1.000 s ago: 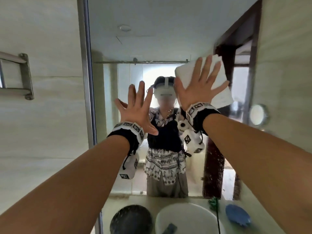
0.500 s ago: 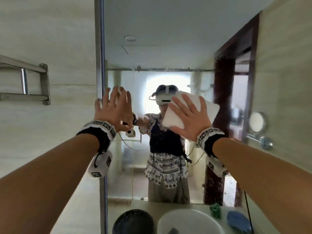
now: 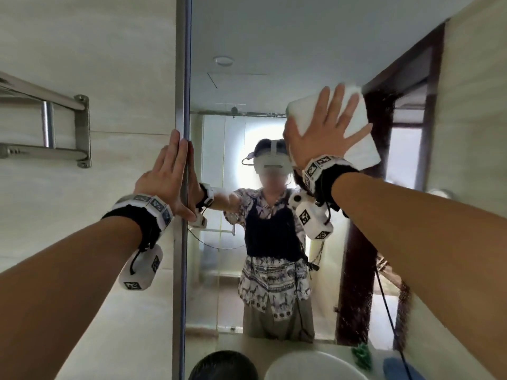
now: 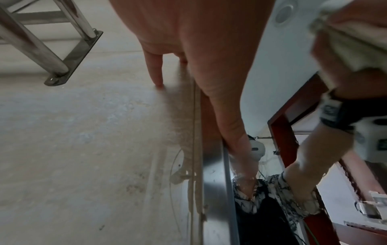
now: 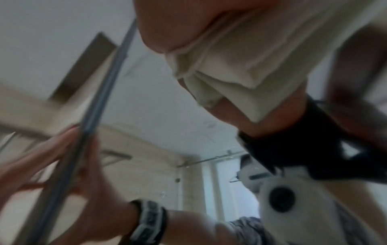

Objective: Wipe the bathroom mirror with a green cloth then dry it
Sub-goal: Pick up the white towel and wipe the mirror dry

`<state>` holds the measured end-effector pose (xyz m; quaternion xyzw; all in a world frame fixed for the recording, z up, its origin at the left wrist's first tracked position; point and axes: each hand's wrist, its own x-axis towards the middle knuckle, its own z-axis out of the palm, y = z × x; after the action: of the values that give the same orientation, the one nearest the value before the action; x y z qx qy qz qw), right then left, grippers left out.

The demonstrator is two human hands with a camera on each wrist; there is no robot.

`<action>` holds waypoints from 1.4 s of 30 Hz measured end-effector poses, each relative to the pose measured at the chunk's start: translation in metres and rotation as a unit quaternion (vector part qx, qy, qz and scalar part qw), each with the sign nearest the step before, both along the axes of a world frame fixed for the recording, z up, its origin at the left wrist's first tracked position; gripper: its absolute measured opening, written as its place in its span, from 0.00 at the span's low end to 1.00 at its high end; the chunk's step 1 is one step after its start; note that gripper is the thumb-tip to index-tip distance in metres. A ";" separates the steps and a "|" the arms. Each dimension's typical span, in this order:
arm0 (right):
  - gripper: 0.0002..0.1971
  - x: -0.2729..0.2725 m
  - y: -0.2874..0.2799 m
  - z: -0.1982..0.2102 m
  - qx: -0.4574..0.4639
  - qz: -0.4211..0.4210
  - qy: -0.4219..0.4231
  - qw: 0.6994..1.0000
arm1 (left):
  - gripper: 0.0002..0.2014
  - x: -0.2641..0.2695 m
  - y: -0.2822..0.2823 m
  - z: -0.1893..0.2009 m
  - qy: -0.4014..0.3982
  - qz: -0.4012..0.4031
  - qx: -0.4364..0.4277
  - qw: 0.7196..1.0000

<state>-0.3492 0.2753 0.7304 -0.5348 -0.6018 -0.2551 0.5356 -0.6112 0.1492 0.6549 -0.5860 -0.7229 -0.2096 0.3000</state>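
The bathroom mirror fills the wall ahead, edged by a metal frame on its left. My right hand lies flat with fingers spread, pressing a folded white cloth against the glass at upper right. The right wrist view shows that cloth bunched under the palm. My left hand rests flat with straight fingers on the mirror's frame and the tiled wall beside it; its fingers touch the tile. A green cloth lies on the counter at the bottom right.
A steel towel rack is fixed to the wall at left. Below stand a white basin, a dark round bowl and a blue object. A dark wooden door frame is reflected at right.
My right hand slid the white cloth down and left over the glass, then back up to the right. My left hand moved left off the glass onto the frame.
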 end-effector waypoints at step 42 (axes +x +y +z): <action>0.40 -0.023 -0.005 -0.060 0.070 0.037 -0.254 0.964 | 0.85 0.002 -0.010 -0.001 -0.040 0.004 -0.037 0.998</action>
<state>-0.3719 0.2705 0.6704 -0.3911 -0.7183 -0.4037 0.4102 -0.6092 0.1394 0.6536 -0.5847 -0.7442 -0.2049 0.2497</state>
